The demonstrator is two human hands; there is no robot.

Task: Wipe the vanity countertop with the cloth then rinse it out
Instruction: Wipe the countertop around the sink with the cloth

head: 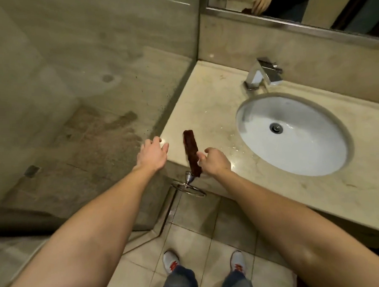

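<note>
A dark reddish-brown cloth (190,150), rolled into a narrow strip, lies across the front left part of the beige marble vanity countertop (206,103). Its lower end hangs over the front edge. My right hand (215,163) is at the cloth's right side with curled fingers, and the thumb and forefinger pinch its edge. My left hand (153,154) hovers at the counter's front left corner, with its fingers spread and nothing in it. The white oval sink (293,135) and the chrome faucet (263,74) are to the right. Water drops glisten on the counter between cloth and sink.
A chrome towel ring (188,185) sticks out from the vanity front just below the cloth. A glass shower screen (115,81) borders the counter on the left. A mirror (297,3) runs along the back wall. My shoes (171,261) stand on the tiled floor.
</note>
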